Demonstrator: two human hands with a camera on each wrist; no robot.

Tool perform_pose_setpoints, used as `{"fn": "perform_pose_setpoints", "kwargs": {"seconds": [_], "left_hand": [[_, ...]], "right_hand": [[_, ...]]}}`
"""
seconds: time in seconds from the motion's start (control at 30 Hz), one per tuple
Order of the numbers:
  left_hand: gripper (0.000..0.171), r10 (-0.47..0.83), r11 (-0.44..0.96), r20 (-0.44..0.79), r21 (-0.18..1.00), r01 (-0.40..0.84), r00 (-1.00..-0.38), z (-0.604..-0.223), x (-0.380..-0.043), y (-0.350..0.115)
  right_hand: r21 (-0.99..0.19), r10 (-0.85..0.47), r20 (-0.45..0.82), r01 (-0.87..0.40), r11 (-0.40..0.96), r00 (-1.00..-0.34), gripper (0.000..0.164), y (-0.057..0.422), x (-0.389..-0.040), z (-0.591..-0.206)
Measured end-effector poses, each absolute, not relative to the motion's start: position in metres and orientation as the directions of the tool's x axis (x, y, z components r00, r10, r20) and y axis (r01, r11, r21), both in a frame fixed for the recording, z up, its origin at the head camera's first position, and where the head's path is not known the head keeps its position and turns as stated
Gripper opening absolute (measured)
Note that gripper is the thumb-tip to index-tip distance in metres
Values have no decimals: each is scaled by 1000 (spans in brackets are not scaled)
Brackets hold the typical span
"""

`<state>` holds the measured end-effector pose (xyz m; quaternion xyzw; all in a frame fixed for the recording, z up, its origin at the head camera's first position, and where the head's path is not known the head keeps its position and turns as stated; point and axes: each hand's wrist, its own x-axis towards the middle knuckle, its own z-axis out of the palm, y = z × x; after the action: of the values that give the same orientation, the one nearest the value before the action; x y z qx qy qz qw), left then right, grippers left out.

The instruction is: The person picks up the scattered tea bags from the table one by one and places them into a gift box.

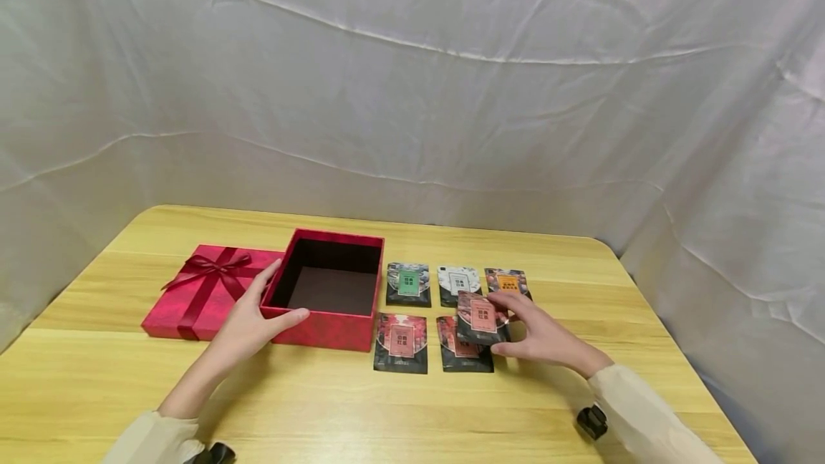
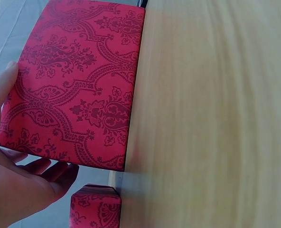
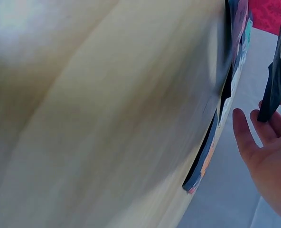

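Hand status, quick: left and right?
Left hand: gripping the red gift box at its near left corner.
Right hand: holding a red-labelled pouch, lifted.

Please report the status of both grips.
Left grip touching open red box. Right grip holding red-labelled sachet, clear of table. Nothing seen blocking box opening.

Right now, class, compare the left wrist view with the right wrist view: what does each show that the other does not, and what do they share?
Only the left wrist view shows the left hand gripping the edge of the red box, and the end of the red lid beyond.

Only the right wrist view shows the right hand holding a packet, and other packets on the table, seen nearly edge-on.

Both show the wooden tabletop, pale cloth and the red box, though just a patch of it from the right wrist.
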<state>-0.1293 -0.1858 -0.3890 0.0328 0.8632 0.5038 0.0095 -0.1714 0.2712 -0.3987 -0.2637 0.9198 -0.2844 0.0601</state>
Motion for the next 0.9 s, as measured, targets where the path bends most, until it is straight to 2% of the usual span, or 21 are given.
{"fn": "perform_pose_setpoints", "kwargs": {"seconds": [0.9], "left_hand": [[97,62,482,18,875,45,-998,-389,-129,-186]], "right_hand": [[-525,-570,86,-524,671,-817,84,242,-176,-390]]}}
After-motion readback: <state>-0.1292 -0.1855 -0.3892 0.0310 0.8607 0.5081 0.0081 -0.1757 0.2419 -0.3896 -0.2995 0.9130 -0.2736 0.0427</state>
